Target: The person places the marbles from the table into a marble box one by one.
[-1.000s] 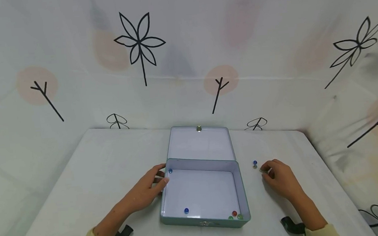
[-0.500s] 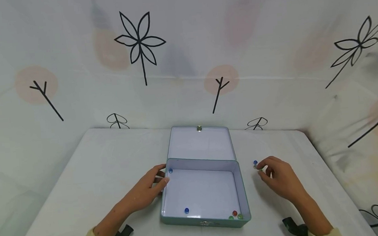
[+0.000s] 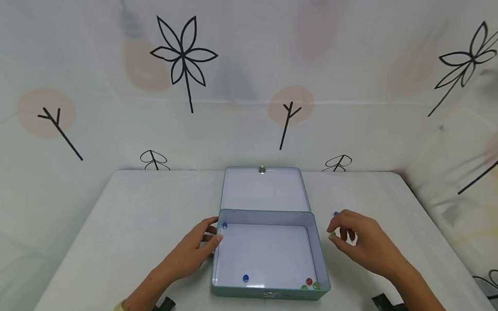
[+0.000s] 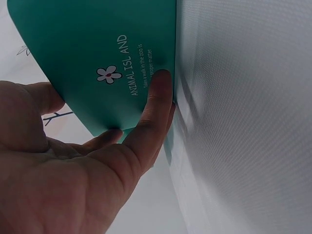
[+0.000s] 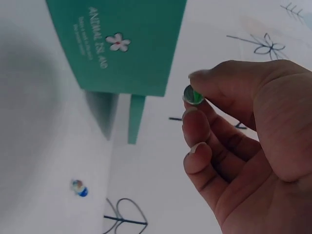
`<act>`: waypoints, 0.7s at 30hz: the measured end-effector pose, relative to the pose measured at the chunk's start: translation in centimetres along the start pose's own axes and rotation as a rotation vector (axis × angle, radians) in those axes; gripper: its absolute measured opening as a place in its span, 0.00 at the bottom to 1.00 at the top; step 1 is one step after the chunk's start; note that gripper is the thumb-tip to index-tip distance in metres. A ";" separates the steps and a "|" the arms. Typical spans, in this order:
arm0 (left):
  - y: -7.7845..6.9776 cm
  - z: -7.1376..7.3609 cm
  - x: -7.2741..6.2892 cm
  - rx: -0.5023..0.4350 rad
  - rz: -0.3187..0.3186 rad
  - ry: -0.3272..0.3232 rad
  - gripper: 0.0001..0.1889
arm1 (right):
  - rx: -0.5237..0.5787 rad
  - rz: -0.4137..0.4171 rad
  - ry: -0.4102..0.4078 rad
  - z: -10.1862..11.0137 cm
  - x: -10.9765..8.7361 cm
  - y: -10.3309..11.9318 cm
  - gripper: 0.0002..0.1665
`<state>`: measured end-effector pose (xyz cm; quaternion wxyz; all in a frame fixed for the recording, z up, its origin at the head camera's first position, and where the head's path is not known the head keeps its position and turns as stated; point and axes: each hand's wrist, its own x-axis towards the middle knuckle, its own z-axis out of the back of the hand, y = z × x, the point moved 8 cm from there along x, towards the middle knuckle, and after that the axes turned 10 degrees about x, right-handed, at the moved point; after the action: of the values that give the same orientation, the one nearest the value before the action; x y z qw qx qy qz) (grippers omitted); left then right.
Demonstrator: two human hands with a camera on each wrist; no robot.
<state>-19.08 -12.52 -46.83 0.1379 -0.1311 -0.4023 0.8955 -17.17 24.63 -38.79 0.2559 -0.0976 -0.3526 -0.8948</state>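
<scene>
An open green tin box point(image 3: 267, 251) with a white inside stands on the table, its lid laid back. My left hand point(image 3: 190, 250) holds its left wall, thumb at the rim and fingers against the printed outside point(image 4: 117, 58). Beyond the box's right side, my right hand point(image 3: 365, 239) pinches a clear marble with green in it point(image 5: 194, 94) between thumb and index finger, above the table. In the box lie two blue marbles point(image 3: 246, 278), a red marble point(image 3: 309, 281) and two green marbles point(image 3: 316, 285), the latter three in the near right corner.
On the table behind my right hand is a blue marble point(image 3: 336, 213); the right wrist view shows a clear one touching it. The lid point(image 3: 263, 188) lies toward the back edge. A cloth with drawn flowers point(image 3: 233, 69) hangs behind the white table point(image 3: 160, 196).
My right hand has moved left toward the box and up off the table with the green marble. The left hand and the box have kept their place.
</scene>
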 end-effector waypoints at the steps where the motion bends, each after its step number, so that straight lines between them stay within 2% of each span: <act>1: 0.0 0.0 0.0 0.002 0.000 -0.001 0.35 | 0.008 0.010 0.008 0.0 0.0 0.3 0.28; 9: 0.0 0.0 0.0 0.006 -0.004 -0.005 0.35 | 0.097 0.133 0.077 -0.7 -0.3 3.2 0.27; 21: 0.0 0.0 0.1 0.002 0.001 -0.002 0.35 | 0.114 0.125 0.133 -1.5 -0.5 4.4 0.31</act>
<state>-19.14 -12.54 -46.81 0.1371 -0.1303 -0.4016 0.8961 -14.41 21.09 -37.46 0.3389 -0.0453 -0.3784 -0.8602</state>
